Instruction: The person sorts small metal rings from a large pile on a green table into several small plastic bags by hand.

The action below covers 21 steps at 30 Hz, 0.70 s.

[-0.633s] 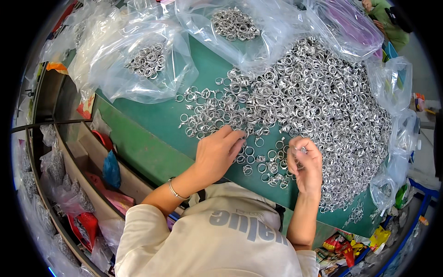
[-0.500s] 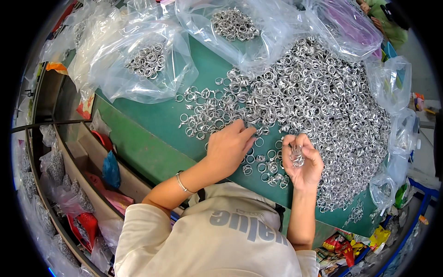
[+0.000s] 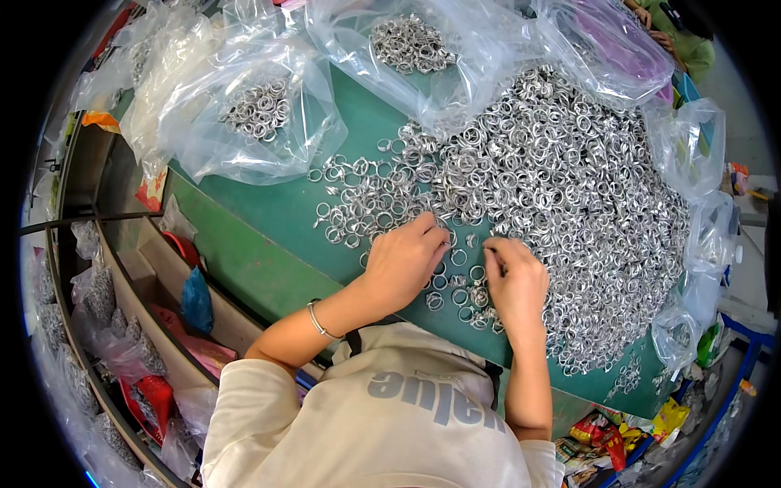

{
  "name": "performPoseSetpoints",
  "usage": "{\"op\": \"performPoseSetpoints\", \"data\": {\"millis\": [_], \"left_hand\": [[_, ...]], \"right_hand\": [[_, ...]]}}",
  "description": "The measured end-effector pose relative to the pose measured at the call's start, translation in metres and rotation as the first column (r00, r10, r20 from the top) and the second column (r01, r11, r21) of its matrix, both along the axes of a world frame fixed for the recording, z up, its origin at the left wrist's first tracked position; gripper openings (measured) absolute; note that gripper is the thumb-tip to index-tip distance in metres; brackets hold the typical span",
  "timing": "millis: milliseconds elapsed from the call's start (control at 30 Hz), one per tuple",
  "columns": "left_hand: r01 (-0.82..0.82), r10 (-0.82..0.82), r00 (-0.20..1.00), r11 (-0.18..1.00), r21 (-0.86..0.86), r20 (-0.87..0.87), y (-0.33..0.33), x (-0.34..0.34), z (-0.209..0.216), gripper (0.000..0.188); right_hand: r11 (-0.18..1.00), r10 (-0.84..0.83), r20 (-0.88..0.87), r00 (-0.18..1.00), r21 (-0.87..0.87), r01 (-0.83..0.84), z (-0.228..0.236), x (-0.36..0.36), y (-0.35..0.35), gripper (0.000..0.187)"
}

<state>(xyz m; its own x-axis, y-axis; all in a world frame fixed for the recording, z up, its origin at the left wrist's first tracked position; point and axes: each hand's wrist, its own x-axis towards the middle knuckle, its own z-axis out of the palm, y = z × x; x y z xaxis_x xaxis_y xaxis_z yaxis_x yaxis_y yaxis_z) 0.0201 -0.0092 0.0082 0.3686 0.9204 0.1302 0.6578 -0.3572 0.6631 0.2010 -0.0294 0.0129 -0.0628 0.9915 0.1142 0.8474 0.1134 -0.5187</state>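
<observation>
Over the green tabletop (image 3: 268,220), my left hand (image 3: 403,259) is closed, palm down, its fingertips drawn together beside loose silver rings. What it pinches, if anything, is hidden. My right hand (image 3: 518,285) is turned palm down with curled fingers, so its contents are covered; half a second ago metal rings showed in it. A single small ring (image 3: 471,240) lies between the two hands. Below it several rings (image 3: 476,297) are scattered. A looser cluster of rings (image 3: 374,199) spreads beyond my left hand. The large heap of silver rings (image 3: 586,187) rises right of my right hand.
Clear plastic bags holding rings (image 3: 259,110) and more rings (image 3: 411,45) lie at the far side. A purple bag (image 3: 618,41) is at the far right, near another person's hand (image 3: 643,15). Left stands a compartmented shelf (image 3: 154,325); colourful packets (image 3: 598,435) lie lower right.
My right hand has rolled from palm up to palm down and shifted slightly left, hiding the rings it showed. A small ring now lies between the hands. My left hand has barely moved.
</observation>
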Motion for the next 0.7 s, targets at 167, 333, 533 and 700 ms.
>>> {"op": "performPoseSetpoints", "data": {"millis": [167, 333, 533, 700], "left_hand": [[0.014, -0.006, 0.989, 0.998, -0.055, 0.150, -0.002, 0.002, 0.006, 0.010], [0.054, 0.033, 0.941, 0.968, -0.246, 0.337, 0.003, 0.000, 0.008, 0.011], [0.152, 0.216, 0.777, 0.848, -0.508, 0.592, 0.003, 0.001, 0.001, 0.011], [0.241, 0.434, 0.703, 0.599, -0.763, 0.563, 0.005, 0.000, 0.016, 0.016]], "right_hand": [[0.995, 0.016, -0.186, 0.982, -0.098, -0.035, 0.019, -0.006, -0.003, 0.029], [0.977, 0.046, -0.394, 0.918, -0.173, -0.123, 0.010, -0.006, 0.001, 0.029], [0.980, -0.050, -0.636, 0.770, -0.182, -0.086, 0.005, -0.008, -0.005, 0.011], [0.949, -0.177, -0.736, 0.653, -0.302, -0.084, 0.005, -0.007, -0.009, 0.007]]}}
